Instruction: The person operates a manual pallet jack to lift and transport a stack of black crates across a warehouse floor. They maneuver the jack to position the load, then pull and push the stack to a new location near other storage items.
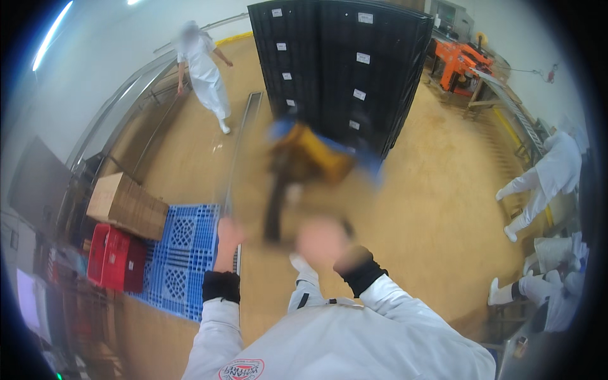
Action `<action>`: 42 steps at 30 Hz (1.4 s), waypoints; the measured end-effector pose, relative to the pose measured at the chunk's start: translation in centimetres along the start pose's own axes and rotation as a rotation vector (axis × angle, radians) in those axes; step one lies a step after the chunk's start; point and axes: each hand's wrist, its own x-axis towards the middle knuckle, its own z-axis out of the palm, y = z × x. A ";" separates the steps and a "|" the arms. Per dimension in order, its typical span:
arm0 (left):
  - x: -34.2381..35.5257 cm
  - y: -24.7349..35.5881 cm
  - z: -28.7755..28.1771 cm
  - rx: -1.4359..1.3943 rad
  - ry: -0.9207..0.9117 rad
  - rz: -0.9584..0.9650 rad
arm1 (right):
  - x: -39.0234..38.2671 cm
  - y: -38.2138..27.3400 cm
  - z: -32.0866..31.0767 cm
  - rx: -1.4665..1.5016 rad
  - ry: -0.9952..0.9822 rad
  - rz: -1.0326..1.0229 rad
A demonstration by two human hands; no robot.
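We look down past the front of our white coat (354,342) at our two bare hands, both blurred. Our left hand (228,232) is out ahead of its black cuff, in front of the right edge of a blue pallet (190,244) in our view; we cannot tell whether its fingers are spread or curled, nor that it holds anything. Our right hand (322,242) is at the near end of a yellow machine (310,151) with a dark bar (273,206); the blur hides whether the fingers close on a handle there.

The yellow machine is in the middle of our view, between us and a tall stack of black crates (324,66) that bear small white labels. A blurred blue edge (372,168) shows at the foot of the stack.

To our left, a cardboard box (126,206) and a red crate (117,259) are side by side at the far side of the blue pallet. A long metal strip (247,123) runs along the tan floor (430,209). A person in white (208,76) is upright beyond it. Two more people in white, one bending (557,161) and one lower down (546,288), are at our right, and an orange machine (461,63) stands behind them, near the wall.
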 end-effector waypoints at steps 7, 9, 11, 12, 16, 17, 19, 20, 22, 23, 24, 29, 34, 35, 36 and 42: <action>-8.8 5.2 -1.8 -0.054 -0.035 -0.021 | -9.8 -2.9 -4.4 -0.090 -0.039 0.144; -11.4 7.2 -3.4 -0.076 -0.057 0.004 | -12.6 -3.0 -4.5 -0.150 0.035 0.157; -13.8 8.9 -4.8 -0.087 -0.084 0.040 | -14.8 -3.5 -4.6 -0.175 0.101 0.168; -14.9 9.7 -5.7 -0.099 -0.101 0.068 | -15.9 -3.8 -4.7 -0.190 0.138 0.183; -19.3 12.4 -8.5 -0.138 -0.165 0.182 | -20.3 -4.9 -4.3 -0.198 0.327 0.215; -20.4 12.6 -8.7 -0.147 -0.184 0.203 | -21.1 -4.8 -3.7 -0.197 0.347 0.219; -22.3 12.8 -9.9 -0.159 -0.198 0.248 | -22.6 -5.4 -2.4 -0.162 0.361 0.235; -23.2 13.0 -10.3 -0.170 -0.205 0.273 | -23.5 -5.5 -1.9 -0.153 0.366 0.249; -24.5 14.4 -10.9 -0.205 -0.207 0.340 | -24.1 -2.3 3.6 -0.197 0.156 0.326; -26.3 11.3 -11.2 -0.168 -0.217 0.291 | -25.0 -8.1 0.6 -0.146 0.156 0.310; -27.8 10.0 -11.6 -0.157 -0.221 0.272 | -27.3 -13.4 -4.3 -0.118 0.165 0.324; -33.2 12.4 -13.1 -0.191 -0.252 0.348 | -35.3 -13.5 -1.7 -0.196 0.447 0.235; -40.0 13.3 -14.2 -0.238 -0.304 0.393 | -40.3 -15.5 -1.6 -0.168 0.357 0.270; -41.5 13.3 -14.2 -0.250 -0.328 0.403 | -41.2 -15.0 -0.4 -0.156 0.300 0.297; -42.8 13.2 -14.7 -0.259 -0.350 0.415 | -41.9 -14.7 0.4 -0.143 0.248 0.321; -49.1 13.9 -14.7 -0.374 -0.560 0.527 | -55.8 -24.1 -1.3 0.191 0.700 0.523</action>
